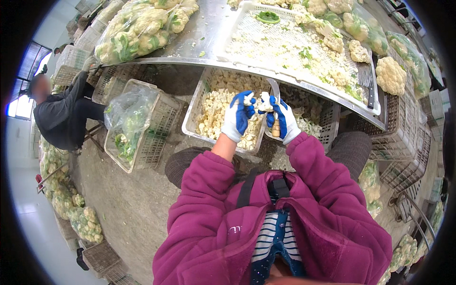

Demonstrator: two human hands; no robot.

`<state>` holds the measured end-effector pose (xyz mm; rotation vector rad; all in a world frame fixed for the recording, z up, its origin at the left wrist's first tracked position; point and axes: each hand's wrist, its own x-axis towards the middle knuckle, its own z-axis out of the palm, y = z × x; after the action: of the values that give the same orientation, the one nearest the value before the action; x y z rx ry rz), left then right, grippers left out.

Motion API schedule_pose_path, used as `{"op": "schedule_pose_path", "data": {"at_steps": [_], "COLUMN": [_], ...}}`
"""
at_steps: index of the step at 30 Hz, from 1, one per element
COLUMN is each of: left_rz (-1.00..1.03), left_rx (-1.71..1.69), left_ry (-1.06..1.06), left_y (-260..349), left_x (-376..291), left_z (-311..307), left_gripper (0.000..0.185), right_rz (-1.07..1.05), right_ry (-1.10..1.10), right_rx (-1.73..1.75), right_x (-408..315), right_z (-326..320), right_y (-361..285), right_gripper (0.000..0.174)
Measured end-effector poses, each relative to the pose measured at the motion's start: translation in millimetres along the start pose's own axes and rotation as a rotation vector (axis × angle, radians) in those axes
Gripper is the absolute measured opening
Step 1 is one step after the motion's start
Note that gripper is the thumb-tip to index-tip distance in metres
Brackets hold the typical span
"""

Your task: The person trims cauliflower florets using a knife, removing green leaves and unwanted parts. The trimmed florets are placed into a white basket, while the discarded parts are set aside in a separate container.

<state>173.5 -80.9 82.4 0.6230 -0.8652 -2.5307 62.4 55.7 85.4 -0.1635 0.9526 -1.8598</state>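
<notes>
My left hand (238,115), in a white glove with blue coating, pinches a small cauliflower piece (248,99) between thumb and fingers. Beside it, my right hand (286,119) in a matching glove grips a knife by its wooden handle (275,129). The knife's curved blade (275,88) points up towards the table edge. Another white cauliflower piece (264,102) sits at the right fingertips, apart from the left hand. Below both hands stands a white plastic crate (186,124) filled with cut cauliflower florets (212,112).
A metal table (210,32) carries a white perforated tray (235,50) with cauliflower crumbs, and a black-handled knife (371,98). Bagged cauliflowers (142,32) lie on its left. Another crate (156,131) holds leaves and plastic film. A seated person (62,114) is at left; stacked crates (395,139) stand right.
</notes>
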Motion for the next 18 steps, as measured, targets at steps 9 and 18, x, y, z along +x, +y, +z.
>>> {"op": "schedule_pose_path", "data": {"at_steps": [9, 18], "left_rz": [0.171, 0.106], "left_rx": [0.527, 0.077], "left_ry": [-0.101, -0.155], "left_y": [-8, -7], "left_x": [-16, -5], "left_z": [24, 21], "left_gripper": [0.039, 0.046], "right_rz": [-0.114, -0.309], "right_ry": [0.158, 0.126], "right_rx": [-0.081, -0.328], "right_x": [-3, -10], "right_z": [21, 20], "right_y": [3, -3], "right_gripper": [0.025, 0.019]}}
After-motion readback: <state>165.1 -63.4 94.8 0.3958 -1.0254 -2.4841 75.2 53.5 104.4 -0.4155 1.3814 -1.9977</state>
